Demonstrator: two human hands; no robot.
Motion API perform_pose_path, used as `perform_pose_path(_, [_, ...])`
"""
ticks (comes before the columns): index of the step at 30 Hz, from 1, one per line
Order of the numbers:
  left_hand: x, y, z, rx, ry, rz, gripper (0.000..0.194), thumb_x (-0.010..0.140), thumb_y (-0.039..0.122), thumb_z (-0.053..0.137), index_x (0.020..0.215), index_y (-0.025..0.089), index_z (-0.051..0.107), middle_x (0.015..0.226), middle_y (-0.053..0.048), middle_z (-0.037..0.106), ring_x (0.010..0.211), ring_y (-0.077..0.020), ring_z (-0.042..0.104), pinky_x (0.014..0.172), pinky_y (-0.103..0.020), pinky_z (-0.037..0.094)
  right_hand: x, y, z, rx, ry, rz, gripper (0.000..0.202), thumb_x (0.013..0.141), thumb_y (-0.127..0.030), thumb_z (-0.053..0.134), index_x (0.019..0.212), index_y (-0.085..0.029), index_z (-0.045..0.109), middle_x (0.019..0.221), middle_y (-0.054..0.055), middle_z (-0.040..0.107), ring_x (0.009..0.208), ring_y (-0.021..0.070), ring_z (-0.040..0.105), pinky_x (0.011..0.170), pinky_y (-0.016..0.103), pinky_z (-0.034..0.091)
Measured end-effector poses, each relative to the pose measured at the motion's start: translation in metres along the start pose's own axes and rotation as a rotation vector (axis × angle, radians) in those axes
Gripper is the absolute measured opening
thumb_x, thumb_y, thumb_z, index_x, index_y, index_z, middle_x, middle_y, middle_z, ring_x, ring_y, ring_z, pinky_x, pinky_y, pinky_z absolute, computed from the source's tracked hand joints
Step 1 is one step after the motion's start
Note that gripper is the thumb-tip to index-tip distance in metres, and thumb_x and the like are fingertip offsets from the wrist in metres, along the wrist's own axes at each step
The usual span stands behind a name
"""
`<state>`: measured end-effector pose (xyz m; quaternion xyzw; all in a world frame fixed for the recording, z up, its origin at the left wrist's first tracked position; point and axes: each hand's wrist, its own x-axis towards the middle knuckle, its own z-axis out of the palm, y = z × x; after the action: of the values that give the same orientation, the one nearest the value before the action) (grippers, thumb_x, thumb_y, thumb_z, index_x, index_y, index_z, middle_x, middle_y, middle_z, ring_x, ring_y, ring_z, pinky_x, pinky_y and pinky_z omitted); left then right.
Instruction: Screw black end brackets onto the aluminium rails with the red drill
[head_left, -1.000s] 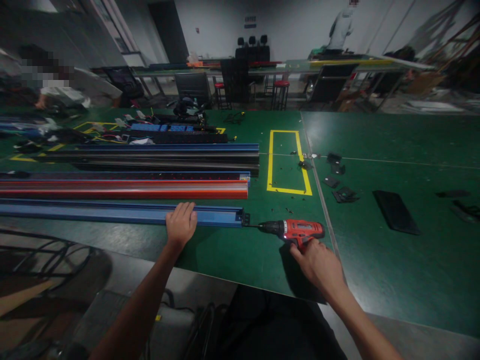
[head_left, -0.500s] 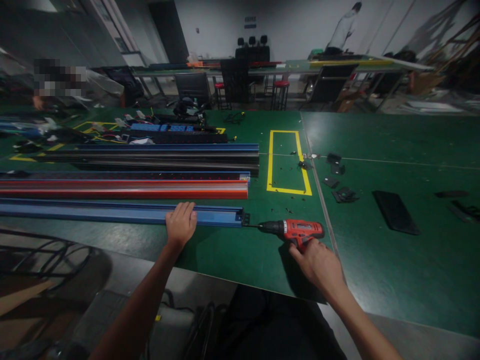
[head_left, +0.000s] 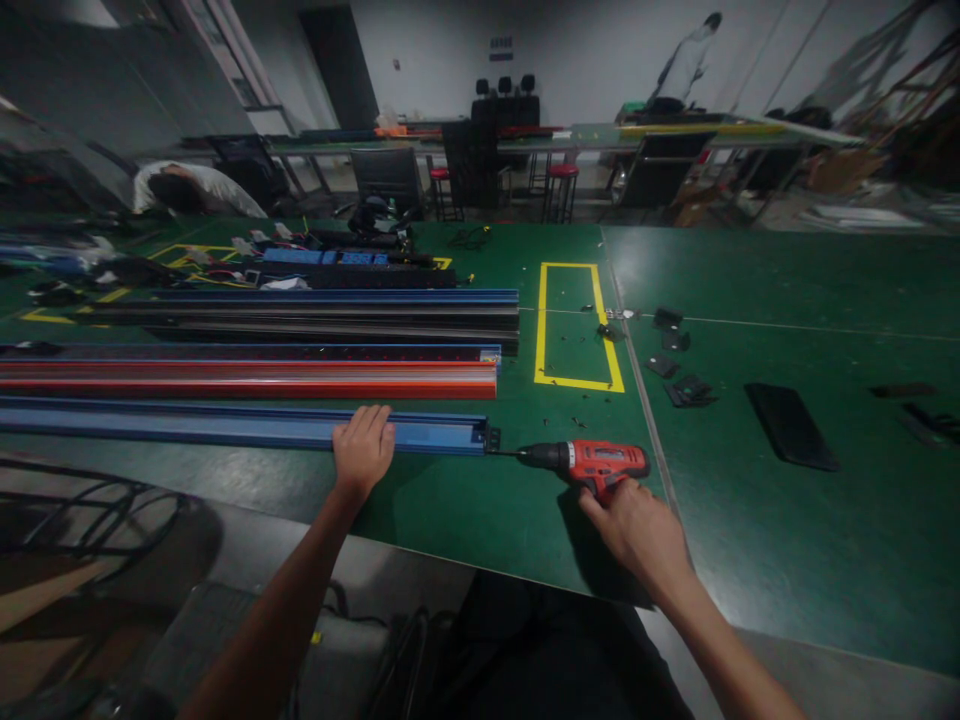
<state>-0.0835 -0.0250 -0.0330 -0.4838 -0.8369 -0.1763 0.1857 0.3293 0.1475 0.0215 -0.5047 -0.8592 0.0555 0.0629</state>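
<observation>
a slick green tabletop spans the room; at 12 o'clock, dark chairs and a pale wall. toward 9, a long, grooved blue rail; the left hand curls closed over it. at 4, the right hand wraps tightly round a red drill, its thin bit toward the rail's black end piece.

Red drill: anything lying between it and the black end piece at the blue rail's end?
Nothing visible blocks it. The red drill in the right hand points its bit at the black end piece; contact is too small to tell. Small dark pieces lie beyond that line.
</observation>
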Motion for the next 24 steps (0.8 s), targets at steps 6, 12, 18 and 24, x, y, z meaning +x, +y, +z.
perform_pose_path(6, [0.0006,0.0009,-0.0012,-0.015,-0.004,-0.001,0.05,0.106,0.038,0.034,0.13,0.015,0.071,0.132,-0.019,0.074,0.13,-0.036,0.063,0.099,-0.048,0.039,0.0,0.0007,-0.0058,-0.059,-0.05,-0.043,0.055,0.095,-0.061,0.043,0.09,-0.016,0.073,0.074,0.018,0.069,0.064,0.0272,0.067,0.058,0.034,0.041])
perform_pose_path(12, [0.0,0.0,-0.0003,-0.013,-0.005,-0.009,0.051,0.106,0.039,0.034,0.131,0.015,0.071,0.133,-0.018,0.074,0.132,-0.0363,0.062,0.1,-0.049,0.038,-0.0001,-0.001,-0.0082,-0.085,-0.062,-0.05,0.052,0.097,-0.057,0.044,0.091,-0.015,0.073,0.076,0.019,0.069,0.066,0.0272,0.068,0.059,0.034,0.042])
perform_pose_path(18, [-0.0003,-0.0001,0.0,-0.017,-0.013,-0.013,0.052,0.106,0.039,0.033,0.131,0.014,0.071,0.134,-0.019,0.073,0.131,-0.0367,0.062,0.1,-0.05,0.038,0.0002,-0.0013,-0.0074,-0.082,-0.076,-0.045,0.052,0.095,-0.057,0.045,0.091,-0.014,0.074,0.076,0.02,0.07,0.065,0.0268,0.067,0.057,0.033,0.039])
perform_pose_path(24, [-0.0003,-0.0012,0.0008,-0.023,-0.011,-0.013,0.05,0.105,0.038,0.035,0.132,0.015,0.071,0.133,-0.019,0.073,0.131,-0.0364,0.062,0.101,-0.049,0.038,-0.0002,-0.0007,-0.0053,-0.097,-0.051,-0.058,0.051,0.096,-0.057,0.044,0.088,-0.016,0.074,0.072,0.017,0.068,0.062,0.0255,0.065,0.055,0.032,0.038])
